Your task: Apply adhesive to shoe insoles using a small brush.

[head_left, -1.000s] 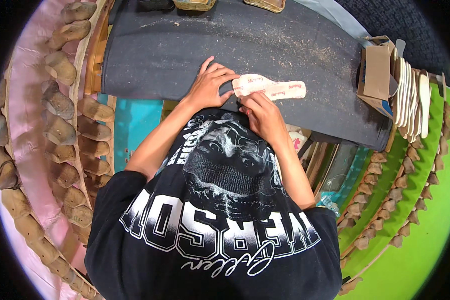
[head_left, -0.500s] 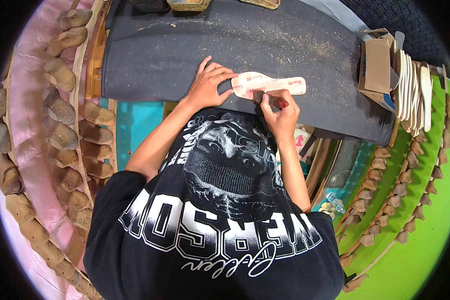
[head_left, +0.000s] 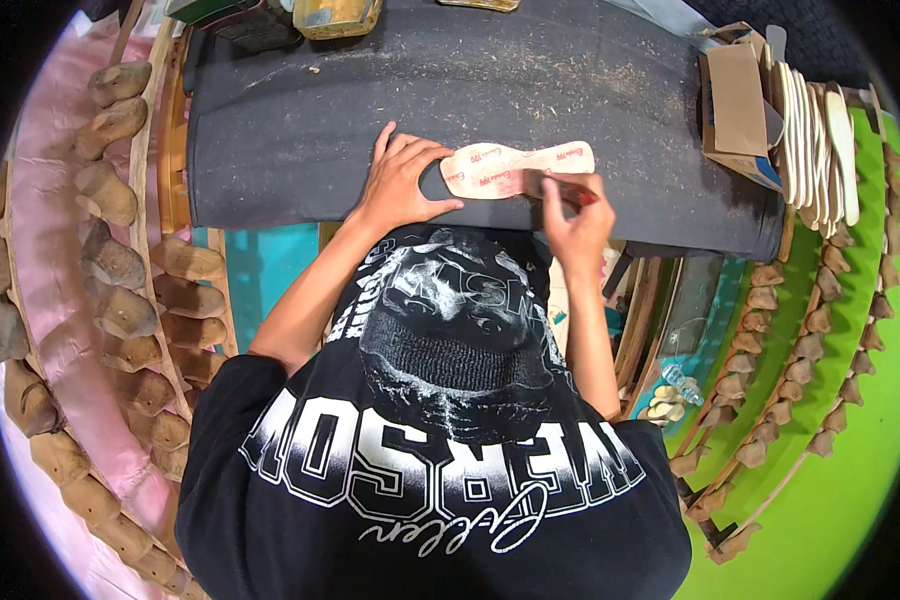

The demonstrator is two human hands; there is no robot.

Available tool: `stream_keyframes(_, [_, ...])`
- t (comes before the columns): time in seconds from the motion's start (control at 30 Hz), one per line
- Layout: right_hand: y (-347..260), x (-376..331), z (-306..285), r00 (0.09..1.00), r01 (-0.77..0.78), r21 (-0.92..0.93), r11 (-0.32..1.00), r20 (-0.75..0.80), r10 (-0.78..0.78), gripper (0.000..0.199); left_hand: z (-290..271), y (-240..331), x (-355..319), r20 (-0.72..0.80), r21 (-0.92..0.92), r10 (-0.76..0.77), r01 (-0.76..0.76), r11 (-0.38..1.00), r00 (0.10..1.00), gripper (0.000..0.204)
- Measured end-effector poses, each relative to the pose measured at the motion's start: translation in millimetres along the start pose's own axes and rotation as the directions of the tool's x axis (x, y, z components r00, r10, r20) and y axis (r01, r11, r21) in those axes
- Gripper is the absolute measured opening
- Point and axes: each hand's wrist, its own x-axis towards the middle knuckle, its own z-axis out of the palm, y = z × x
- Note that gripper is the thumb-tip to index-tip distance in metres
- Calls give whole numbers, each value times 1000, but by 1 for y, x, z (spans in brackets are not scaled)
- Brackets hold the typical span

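Note:
A pale shoe insole (head_left: 485, 180) with red print lies flat on the dark cloth of the workbench. My right hand (head_left: 580, 222) is closed around a brush (head_left: 570, 192) with a reddish handle, its dark bristles touching the insole's near side around the middle. My left hand (head_left: 405, 180) rests on the cloth at the insole's wide left end. Its fingers are spread, with fingertips at the insole's edge and the thumb stretched out just below it.
Sawdust-like crumbs dot the workbench cloth (head_left: 450, 80). A cardboard box (head_left: 738, 105) stands at the far right beside a stack of pale insoles (head_left: 805, 145). A yellowish tin (head_left: 338, 17) sits at the far edge. Racks of wooden shoe lasts (head_left: 120, 255) line the left, with smaller brown pieces (head_left: 755, 320) racked on the right.
The brush in my right hand has moved a little to the right along the insole. The insole and bench now appear slightly further left in view.

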Motion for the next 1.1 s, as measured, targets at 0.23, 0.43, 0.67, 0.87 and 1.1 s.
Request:
stream_keyframes(0.23, [15,-4,0,993,-50,69,996,108,42,17,8,9,7,60,88,-81,75,993,995,86])
stream_keyframes(0.43, [52,26,-39,979,-36,-205,978,-201,-7,16,10,6,7,55,70,-27,24,997,998,85])
stream_keyframes(0.67, [-21,-11,43,957,131,175,976,235,-171,17,13,5,7,31,91,-23,20,996,999,81])
stream_keyframes(0.87, [72,32,-32,973,-141,-6,990,-187,137,30,10,9,9,32,91,-27,24,996,999,82])
stream_keyframes(1.1, [14,28,7,963,268,-308,913,55,-264,16,12,7,8,38,94,-21,17,995,999,82])
